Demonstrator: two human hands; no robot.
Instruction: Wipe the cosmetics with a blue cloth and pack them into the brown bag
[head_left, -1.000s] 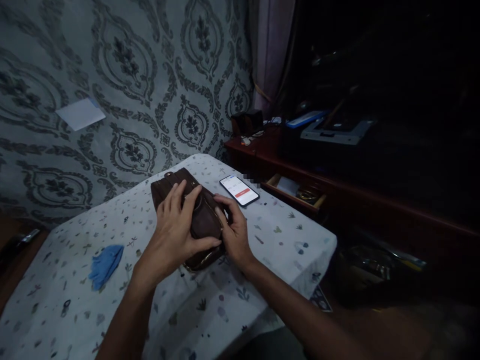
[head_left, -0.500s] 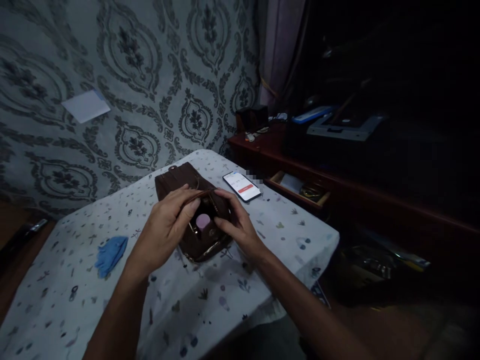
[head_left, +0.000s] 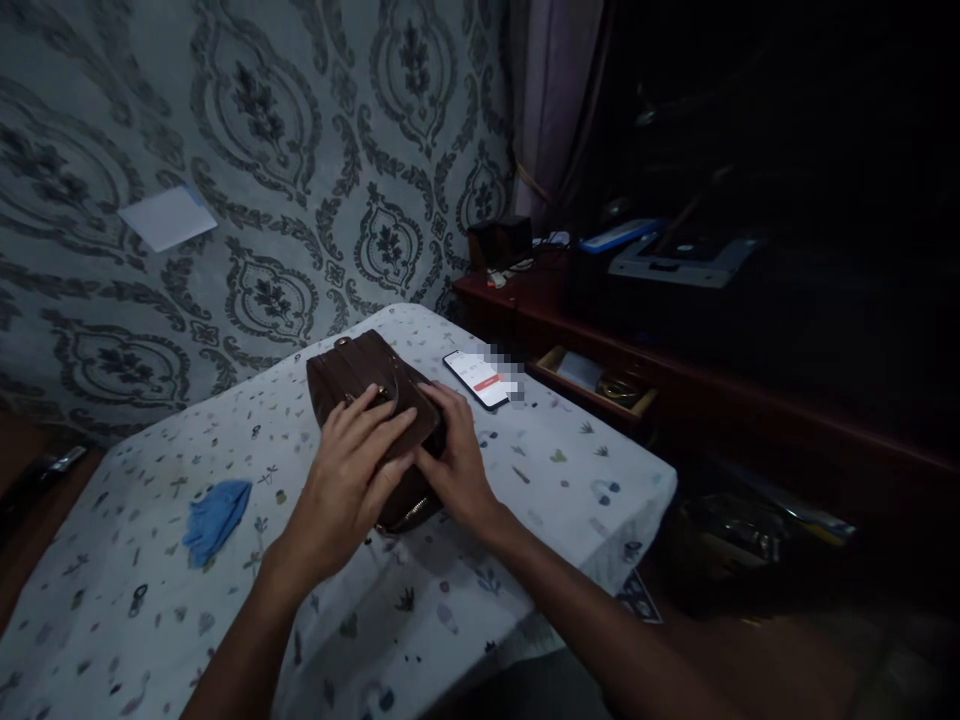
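A dark brown leather bag [head_left: 352,362] lies on the patterned white tablecloth [head_left: 555,510], its opening folded over. My left hand [head_left: 349,460] rests on top of the bag's front part, fingers stretched and spread over the leather, thumb along the near edge. On the bag's right side, my right hand [head_left: 457,460] has its fingers around the edge, with the thumb in front. Part of a metal zip shows at the near end. The inside of the bag is hidden now.
A phone [head_left: 480,380] with a lit screen lies right of the bag. At the left is a crumpled blue glove or cloth [head_left: 216,520]. Beyond the table's right edge, a drawer [head_left: 637,405] stands pulled out of a dark red desk [head_left: 720,400]. A patterned wall [head_left: 300,130] rises behind.
The bag's opening was held apart, showing a pale purple round item inside; now it is folded together. My left hand has flattened onto the top, and my right hand has moved slightly left.
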